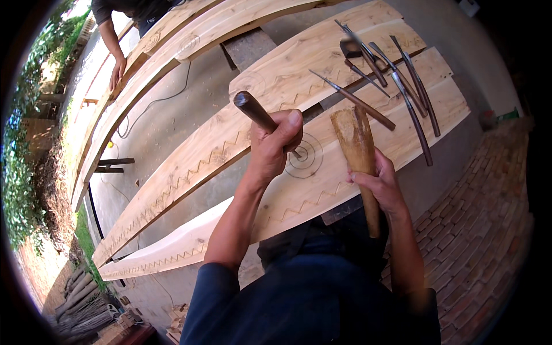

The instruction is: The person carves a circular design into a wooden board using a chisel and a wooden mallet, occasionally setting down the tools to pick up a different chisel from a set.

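My left hand (275, 147) is wrapped round the dark wooden handle of a chisel (253, 109), its butt end tilted up to the left. Below the fist, the chisel's tip points at the ringed circle marked on the near curved wooden board (374, 144); whether it touches the wood, I cannot tell. To the right, my right hand (380, 183) grips a worn wooden mallet (353, 138) by its narrow handle, the thick head upward over the same board. Zigzag lines run along this board and along the far curved board (201, 141).
Several chisels and gouges (414, 106) with a small dark block (351, 48) lie across the boards at the right. Beyond, a co-worker's hand (118, 73) rests on another long curved timber (167, 60). A cable (167, 99) crosses the floor; cut logs (80, 299) lie lower left.
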